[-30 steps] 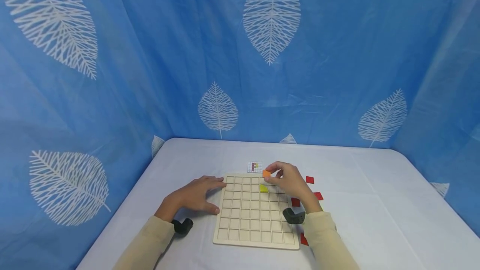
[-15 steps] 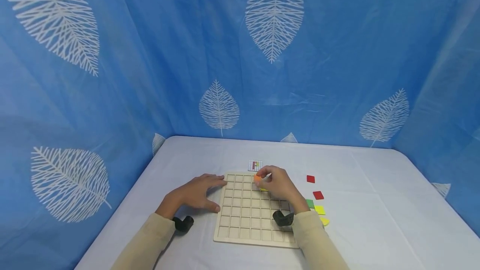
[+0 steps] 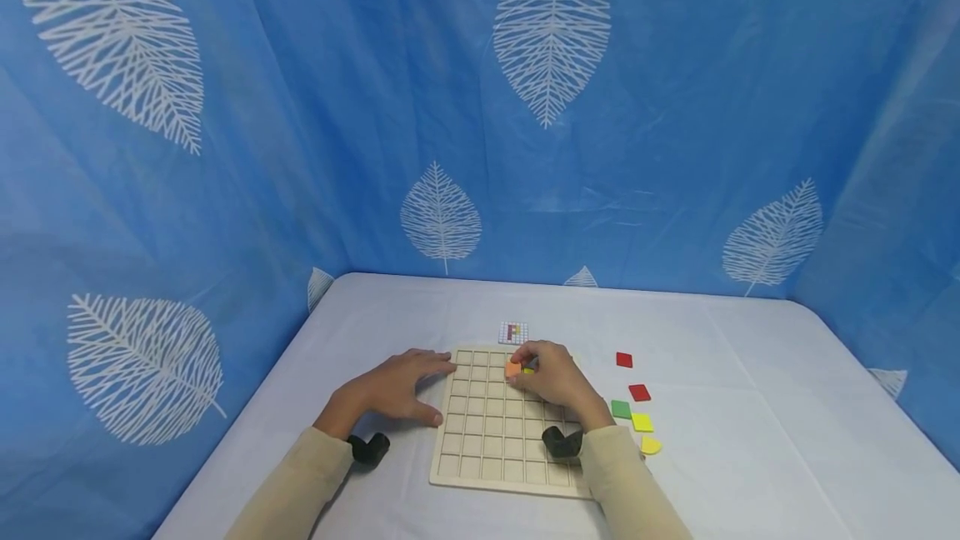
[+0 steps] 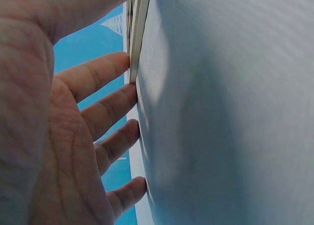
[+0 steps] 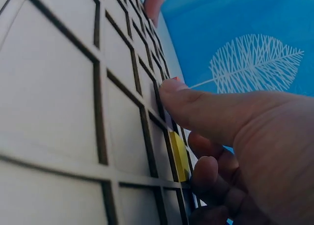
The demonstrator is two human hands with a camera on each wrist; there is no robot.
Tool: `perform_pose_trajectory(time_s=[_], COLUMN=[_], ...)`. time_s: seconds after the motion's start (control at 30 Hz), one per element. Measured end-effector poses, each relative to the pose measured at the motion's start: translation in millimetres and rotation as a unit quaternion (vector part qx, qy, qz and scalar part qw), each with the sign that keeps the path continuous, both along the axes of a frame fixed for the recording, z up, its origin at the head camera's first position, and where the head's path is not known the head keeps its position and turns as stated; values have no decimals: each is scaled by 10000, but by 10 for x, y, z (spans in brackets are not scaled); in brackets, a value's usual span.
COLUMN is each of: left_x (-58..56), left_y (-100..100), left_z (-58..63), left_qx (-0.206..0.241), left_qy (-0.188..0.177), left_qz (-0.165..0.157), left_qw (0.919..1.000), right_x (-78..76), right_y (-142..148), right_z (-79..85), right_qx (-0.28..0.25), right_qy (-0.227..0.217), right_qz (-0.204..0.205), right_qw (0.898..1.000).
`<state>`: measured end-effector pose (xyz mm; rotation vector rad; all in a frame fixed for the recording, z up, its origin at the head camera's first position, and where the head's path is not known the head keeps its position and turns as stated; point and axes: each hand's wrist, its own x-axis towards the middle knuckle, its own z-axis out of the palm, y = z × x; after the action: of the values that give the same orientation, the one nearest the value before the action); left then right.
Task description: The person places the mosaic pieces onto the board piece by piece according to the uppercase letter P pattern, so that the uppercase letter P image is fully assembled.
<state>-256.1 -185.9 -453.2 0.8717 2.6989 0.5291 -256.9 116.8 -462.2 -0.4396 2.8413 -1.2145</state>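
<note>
In the head view, my right hand pinches an orange square tile between thumb and fingers, low over the upper part of a pale gridded board. Immediately right of it, a yellow tile sits in a cell, partly covered by the fingers. The right wrist view shows the yellow tile beside the fingers, while the orange tile is mostly behind the thumb. At the board's left edge rests my left hand, fingers spread. Its thumb and fingertips touch the rim.
Behind the board lies a small printed grid card with coloured squares. Right of my right forearm are red tiles, a green tile, a yellow square tile and a yellow rounded tile. A blue leaf-patterned curtain surrounds the white table.
My right hand has carried the orange tile left and down, from the board's far edge to beside the yellow tile. The forearm's shift uncovers green and yellow tiles. My left hand stays put.
</note>
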Motion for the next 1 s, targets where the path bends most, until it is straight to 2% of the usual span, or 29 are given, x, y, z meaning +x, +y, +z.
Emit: perform_pose_trajectory(time_s=[0.37,0.73,1.0], left_x=[-12,0,5], left_y=[8,18,15], left_z=[9,15,33], left_qx=[-9,-71,-34], left_qy=[104,66,46], left_qz=[-103,35,-43], left_qw=[9999,9999,10000], right_x=[1,-7,-23], right_y=[3,-14,-23], right_z=[-7,20,4], right_qx=[67,-81,-65], right_qy=[-57,-170,-344], right_qz=[-125,-220,-374], right_qw=[9999,9996,9987])
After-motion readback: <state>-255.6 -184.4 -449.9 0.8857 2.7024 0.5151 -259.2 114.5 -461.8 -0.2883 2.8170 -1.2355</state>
